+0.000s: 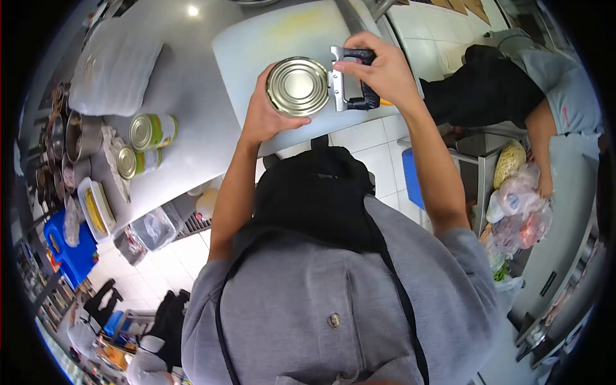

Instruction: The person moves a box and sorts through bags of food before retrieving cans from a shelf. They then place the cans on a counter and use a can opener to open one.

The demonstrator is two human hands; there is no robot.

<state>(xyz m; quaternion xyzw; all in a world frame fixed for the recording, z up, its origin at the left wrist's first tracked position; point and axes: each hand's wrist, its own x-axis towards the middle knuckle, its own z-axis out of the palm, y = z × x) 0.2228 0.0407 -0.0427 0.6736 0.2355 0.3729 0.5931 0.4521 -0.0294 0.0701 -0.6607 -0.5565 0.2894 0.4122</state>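
Note:
A large metal can (298,86) is held over the white cutting board (247,48), its ridged end facing the camera. My left hand (266,115) wraps round the can's left and lower side. In my right hand (388,67) is a can opener (340,80) with black-wrapped handles, its metal head against the can's right rim. Behind my right hand a knife blade (351,17) lies on the board. Two cans with green labels, a larger one (146,131) and a smaller one (127,162), lie on the steel counter to the left.
A clear plastic-wrapped bundle (115,67) rests on the counter's far left. At the right, a co-worker (545,83) reaches toward plastic bags (523,199). A blue container (67,247) stands low at the left, with more people (157,346) beyond.

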